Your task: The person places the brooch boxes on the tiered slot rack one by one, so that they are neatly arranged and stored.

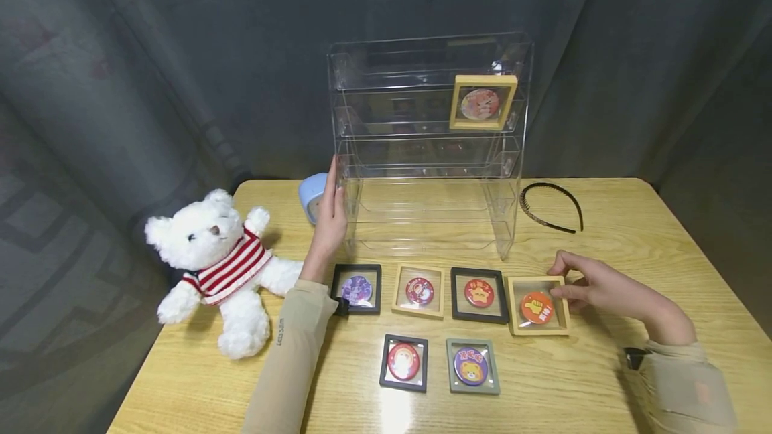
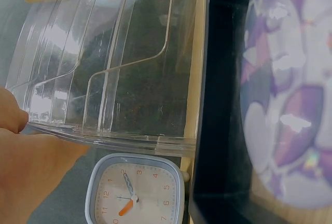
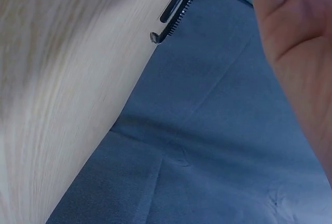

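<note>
A tan frame with an orange badge is lying at the right end of the nearer-to-rack row of frames, its left rim just beside a black frame with a red star badge. The right hand is pinching its right rim between thumb and fingers; whether the frame is touching the table cannot be told. The left hand is holding the left side of a clear tiered rack, thumb and fingers closing on its edge. Another tan frame is standing on an upper tier, toward the right. Farther left in the row, a tan frame with a red badge and a black frame with a purple badge are lying flat, while a dark frame and a grey-green frame are lying nearer the person. A white teddy bear is sitting at left, a blue clock is standing beside the rack, and a black hairband is lying to the rack's right.
</note>
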The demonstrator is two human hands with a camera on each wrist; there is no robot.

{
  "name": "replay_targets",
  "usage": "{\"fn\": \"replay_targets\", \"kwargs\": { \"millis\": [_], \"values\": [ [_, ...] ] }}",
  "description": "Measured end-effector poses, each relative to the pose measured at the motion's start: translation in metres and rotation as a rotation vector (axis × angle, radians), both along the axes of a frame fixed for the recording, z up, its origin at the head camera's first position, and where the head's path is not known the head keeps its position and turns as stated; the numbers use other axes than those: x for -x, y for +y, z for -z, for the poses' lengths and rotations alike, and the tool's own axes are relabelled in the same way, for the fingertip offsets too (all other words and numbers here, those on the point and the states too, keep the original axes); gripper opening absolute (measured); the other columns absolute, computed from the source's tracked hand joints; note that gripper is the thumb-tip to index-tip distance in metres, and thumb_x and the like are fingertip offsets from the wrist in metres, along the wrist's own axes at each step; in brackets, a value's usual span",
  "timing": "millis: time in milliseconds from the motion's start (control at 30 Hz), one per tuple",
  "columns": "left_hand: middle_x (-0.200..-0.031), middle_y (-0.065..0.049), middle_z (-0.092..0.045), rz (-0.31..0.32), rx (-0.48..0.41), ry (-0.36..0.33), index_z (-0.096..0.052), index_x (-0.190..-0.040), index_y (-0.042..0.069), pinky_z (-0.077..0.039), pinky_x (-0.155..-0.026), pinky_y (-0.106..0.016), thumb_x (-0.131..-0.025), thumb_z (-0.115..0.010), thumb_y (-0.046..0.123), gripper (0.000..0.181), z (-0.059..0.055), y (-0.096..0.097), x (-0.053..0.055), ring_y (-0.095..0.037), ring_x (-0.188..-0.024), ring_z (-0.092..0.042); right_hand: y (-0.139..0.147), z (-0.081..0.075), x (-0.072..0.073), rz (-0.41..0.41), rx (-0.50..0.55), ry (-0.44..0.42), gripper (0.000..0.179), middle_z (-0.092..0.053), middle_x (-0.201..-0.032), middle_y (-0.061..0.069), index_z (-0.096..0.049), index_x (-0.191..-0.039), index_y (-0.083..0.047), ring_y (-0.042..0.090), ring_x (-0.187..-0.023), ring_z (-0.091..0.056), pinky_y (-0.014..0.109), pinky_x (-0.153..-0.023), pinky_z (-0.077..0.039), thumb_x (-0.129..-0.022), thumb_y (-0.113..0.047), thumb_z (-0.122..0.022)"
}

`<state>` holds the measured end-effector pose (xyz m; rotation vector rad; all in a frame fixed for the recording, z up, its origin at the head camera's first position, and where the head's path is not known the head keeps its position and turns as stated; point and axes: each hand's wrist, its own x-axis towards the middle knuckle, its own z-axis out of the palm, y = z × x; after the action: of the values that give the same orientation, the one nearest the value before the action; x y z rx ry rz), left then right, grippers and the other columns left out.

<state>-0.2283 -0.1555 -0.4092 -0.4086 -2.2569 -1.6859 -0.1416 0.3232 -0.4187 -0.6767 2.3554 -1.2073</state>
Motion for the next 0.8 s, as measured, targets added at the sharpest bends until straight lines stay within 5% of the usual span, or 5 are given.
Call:
{"fn": "replay_targets", "kwargs": {
  "millis": [367, 800],
  "values": [
    [-0.179, -0.007, -0.008, 0.005, -0.022, 0.0, -0.009, -0.174, 0.012, -0.018, -0.131, -0.042, -0.118, -0.025, 0.008, 0.058, -0.0007, 0.0004, -0.0001, -0.026, -0.163, -0.01, -0.0003, -0.0045, 0.0001, 0.037, 0.035, 0.002, 0.012, -0.054, -0.101, 0.013, -0.052, -0.102, -0.004, 0.014, -0.076, -0.069, 0.04, -0.062, -0.065, -0.109, -0.004, -0.061],
    [-0.18, -0.006, -0.007, 0.002, -0.006, -0.006, -0.007, -0.174, 0.012, -0.017, -0.131, -0.041, -0.118, -0.024, 0.009, 0.058, -0.0003, -0.0004, -0.0006, -0.024, -0.163, -0.01, 0.0006, -0.0034, 0.0011, 0.07, 0.058, 0.12, 0.011, -0.056, -0.108, 0.013, -0.053, -0.101, -0.002, 0.01, -0.086, -0.071, 0.04, -0.065, -0.066, -0.106, 0.002, -0.063]
  ]
}}
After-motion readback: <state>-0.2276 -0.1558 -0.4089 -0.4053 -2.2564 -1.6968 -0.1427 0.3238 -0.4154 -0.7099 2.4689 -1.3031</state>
